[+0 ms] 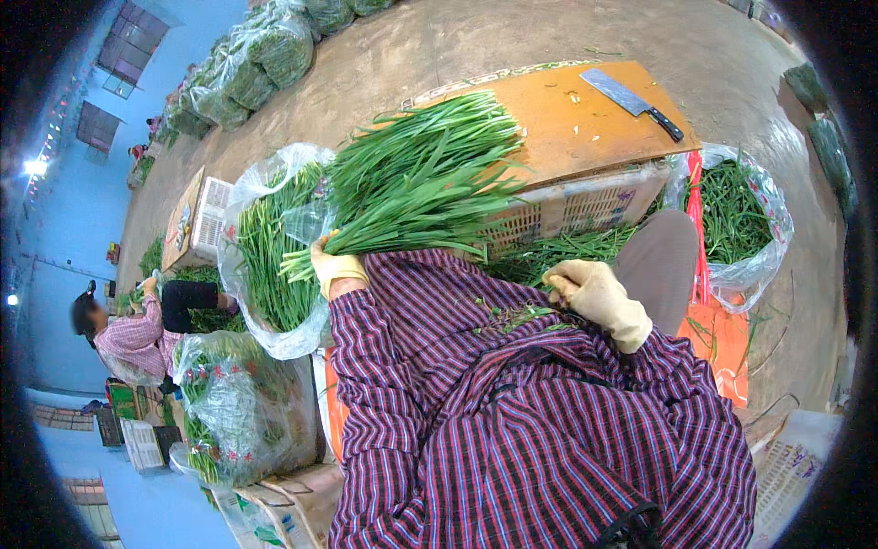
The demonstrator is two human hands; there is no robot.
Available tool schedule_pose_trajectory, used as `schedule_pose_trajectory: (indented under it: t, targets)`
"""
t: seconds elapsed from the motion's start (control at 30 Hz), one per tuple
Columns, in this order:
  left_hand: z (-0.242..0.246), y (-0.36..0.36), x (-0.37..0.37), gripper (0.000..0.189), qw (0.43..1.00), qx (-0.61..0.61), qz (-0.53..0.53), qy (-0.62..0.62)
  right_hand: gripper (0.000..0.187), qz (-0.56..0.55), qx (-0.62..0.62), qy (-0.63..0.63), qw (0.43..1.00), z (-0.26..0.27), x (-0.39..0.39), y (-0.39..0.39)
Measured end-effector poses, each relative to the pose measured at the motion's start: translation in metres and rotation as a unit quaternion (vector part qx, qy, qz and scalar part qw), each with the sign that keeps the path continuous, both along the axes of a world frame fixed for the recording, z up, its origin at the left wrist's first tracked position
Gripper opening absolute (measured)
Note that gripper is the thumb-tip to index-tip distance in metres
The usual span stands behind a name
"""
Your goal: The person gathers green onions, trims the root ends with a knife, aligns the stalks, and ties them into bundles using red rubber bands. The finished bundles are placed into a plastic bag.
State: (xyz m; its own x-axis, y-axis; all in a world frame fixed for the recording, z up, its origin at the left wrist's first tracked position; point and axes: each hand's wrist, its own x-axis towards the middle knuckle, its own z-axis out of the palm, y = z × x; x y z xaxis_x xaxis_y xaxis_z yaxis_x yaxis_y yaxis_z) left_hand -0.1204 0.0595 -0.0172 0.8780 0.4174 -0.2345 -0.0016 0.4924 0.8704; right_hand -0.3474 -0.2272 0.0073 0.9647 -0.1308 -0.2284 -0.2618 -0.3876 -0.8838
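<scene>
My left hand, in a pale rubber glove, grips a bunch of garlic chives by the pale stem ends. Its leaves fan out to the right over the lap and the board's near edge. Just beyond it, a larger pile of chives lies on an orange-brown board, white stem ends pointing right. My right hand, gloved too, is curled closed above my right thigh, with nothing visible in the fingers. Trimmed scraps rest on the striped cloth over my lap.
A cleaver lies at the board's far right. A plastic crate supports the board. Bags of greens stand left and right. Loose leaves lie below the board. Another person sits at far left; packed bags line the back.
</scene>
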Motion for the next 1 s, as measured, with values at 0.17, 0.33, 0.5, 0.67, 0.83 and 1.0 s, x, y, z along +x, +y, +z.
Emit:
schedule_pose_trajectory:
  t: [0.17, 0.33, 0.5, 0.67, 0.83, 1.0]
  targets:
    - [-0.002, 0.004, 0.005, 0.020, 0.998, 0.052, -0.014, 0.020, 0.019, 0.029, 0.094, 0.029, 0.995, 0.006, 0.000, 0.012]
    - [-0.003, 0.012, 0.011, 0.027, 0.984, -0.164, -0.060, 0.029, 0.022, -0.014, 0.200, 0.002, 0.980, -0.006, 0.003, 0.014]
    - [0.021, -0.008, -0.005, 0.030, 0.986, -0.162, -0.003, 0.043, 0.054, -0.010, 0.325, 0.007, 0.946, -0.012, 0.028, 0.018]
    - [0.040, -0.025, -0.025, 0.025, 0.987, -0.163, 0.010, 0.004, 0.034, 0.025, 0.432, 0.018, 0.901, -0.012, 0.048, 0.039]
    - [0.030, -0.013, -0.031, 0.016, 0.994, -0.081, 0.034, -0.072, 0.027, 0.011, 0.501, -0.087, 0.861, -0.019, 0.028, 0.028]
    - [0.059, 0.010, -0.039, 0.015, 0.987, -0.095, 0.080, -0.102, 0.029, 0.060, 0.326, -0.003, 0.944, -0.026, 0.009, -0.004]
